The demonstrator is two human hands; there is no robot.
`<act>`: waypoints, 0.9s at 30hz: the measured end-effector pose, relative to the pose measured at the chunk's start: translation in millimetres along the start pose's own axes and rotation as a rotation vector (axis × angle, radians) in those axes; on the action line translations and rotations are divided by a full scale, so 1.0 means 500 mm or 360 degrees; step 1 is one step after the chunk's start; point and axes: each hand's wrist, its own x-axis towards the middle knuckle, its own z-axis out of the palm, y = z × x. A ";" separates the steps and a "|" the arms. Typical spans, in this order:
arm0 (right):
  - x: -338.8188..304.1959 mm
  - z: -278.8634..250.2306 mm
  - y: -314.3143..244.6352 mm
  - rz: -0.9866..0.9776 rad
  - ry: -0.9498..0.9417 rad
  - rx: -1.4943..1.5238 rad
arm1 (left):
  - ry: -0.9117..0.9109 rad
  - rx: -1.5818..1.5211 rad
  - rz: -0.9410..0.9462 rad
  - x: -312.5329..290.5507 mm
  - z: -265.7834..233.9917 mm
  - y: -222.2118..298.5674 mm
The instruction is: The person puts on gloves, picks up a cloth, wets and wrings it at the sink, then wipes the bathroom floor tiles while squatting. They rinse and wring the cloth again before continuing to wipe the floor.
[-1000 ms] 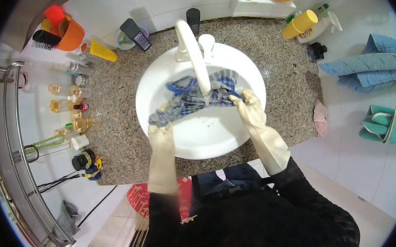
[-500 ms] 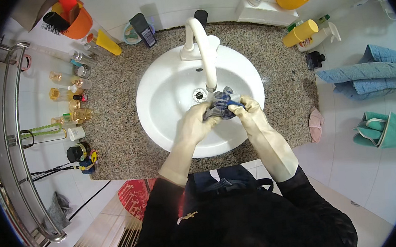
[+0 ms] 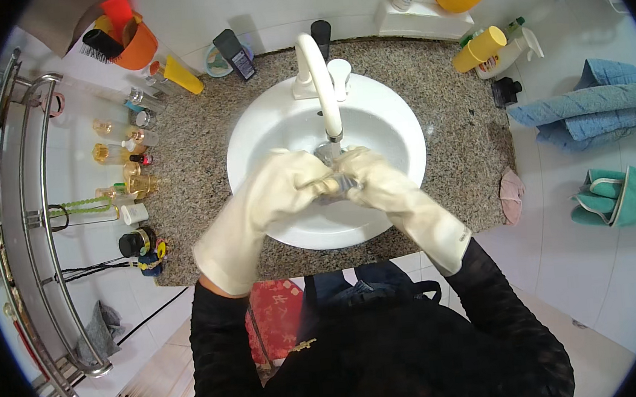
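Both my hands wear long cream rubber gloves and are over the white oval sink (image 3: pixel 399 108), just beneath the spout of the white faucet (image 3: pixel 314 69). A wet-looking grey-blue cloth (image 3: pixel 345 184) is bunched between them, mostly covered by the gloves. My left hand (image 3: pixel 286 184) is closed on its left side, back of the glove upward. My right hand (image 3: pixel 374 180) grips the cloth from the right, fingers bent around it. Part of the cloth shows right under the spout, where water seems to run. The drain is hidden.
Speckled granite counter (image 3: pixel 196 186) surrounds the sink. Small bottles and jars (image 3: pixel 139 185) line its left edge. A dark bottle (image 3: pixel 234 54) stands behind the sink. At right are a yellow cup (image 3: pixel 480 50), a spray bottle (image 3: pixel 509 53), and a hanging blue towel (image 3: pixel 597 106).
My left hand has turned over, its glove back now facing up and its forearm swung outward to the left. The cloth is squeezed smaller and more hidden. My right hand has shifted slightly left.
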 end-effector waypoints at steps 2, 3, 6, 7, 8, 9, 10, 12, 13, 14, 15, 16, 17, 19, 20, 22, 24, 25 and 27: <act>-0.035 0.019 -0.038 -0.0356 0.0171 -0.0718 | 0.0073 0.0142 -0.0108 -0.020 -0.048 0.019; -0.059 0.038 -0.079 -0.0192 0.0217 -0.0451 | 0.0129 0.0122 -0.0092 -0.021 -0.067 0.034; -0.086 0.038 -0.142 -0.1082 0.0227 -0.0750 | 0.0236 0.0251 0.0292 0.021 -0.141 0.078; -0.089 0.054 -0.178 -0.1148 0.0196 -0.0523 | 0.0311 0.0266 0.0445 0.043 -0.168 0.101; -0.093 0.068 -0.214 -0.1217 0.0166 -0.0301 | 0.0383 0.0278 0.0604 0.071 -0.189 0.127; -0.109 0.104 -0.273 -0.1062 0.0267 -0.0278 | 0.0471 0.0381 0.0790 0.109 -0.199 0.150; -0.113 0.118 -0.308 -0.1042 0.0394 -0.0531 | 0.0548 0.0522 0.0952 0.134 -0.211 0.184; -0.120 0.129 -0.373 -0.1082 0.0722 -0.1364 | 0.0687 0.0424 0.0895 0.160 -0.222 0.236; -0.126 0.144 -0.403 -0.1089 0.0687 -0.1062 | 0.0826 0.0290 0.0792 0.159 -0.222 0.251; -0.131 0.160 -0.430 -0.1101 0.0650 -0.0740 | 0.0973 -0.0335 0.0485 0.149 -0.202 0.274; -0.140 0.174 -0.460 -0.1123 0.0622 -0.0427 | 0.0917 -0.0759 0.0579 0.135 -0.192 0.278; -0.155 0.171 -0.464 -0.1209 0.0652 -0.0404 | 0.0930 -0.0979 0.0576 0.119 -0.159 0.265; -0.169 0.171 -0.471 -0.1298 0.0669 -0.0379 | 0.0943 -0.1079 0.0518 0.090 -0.118 0.252; -0.185 0.175 -0.494 -0.1444 0.0603 -0.0396 | 0.0918 -0.1172 0.0264 0.018 -0.042 0.231; -0.191 0.172 -0.500 -0.1494 0.0586 -0.0459 | 0.0845 -0.1214 0.0131 -0.003 0.008 0.209; -0.191 0.160 -0.500 -0.1558 0.0428 -0.0374 | 0.0694 -0.1213 -0.0131 -0.033 0.090 0.171; -0.183 0.150 -0.484 -0.1582 0.0215 -0.0200 | 0.0584 -0.1157 -0.0327 -0.049 0.151 0.127; -0.177 0.143 -0.468 -0.1585 0.0102 -0.0103 | 0.0557 -0.1109 -0.0428 -0.057 0.173 0.095; -0.188 0.096 -0.420 -0.1454 0.0411 -0.0059 | 0.0575 -0.0944 -0.0671 -0.076 0.209 0.012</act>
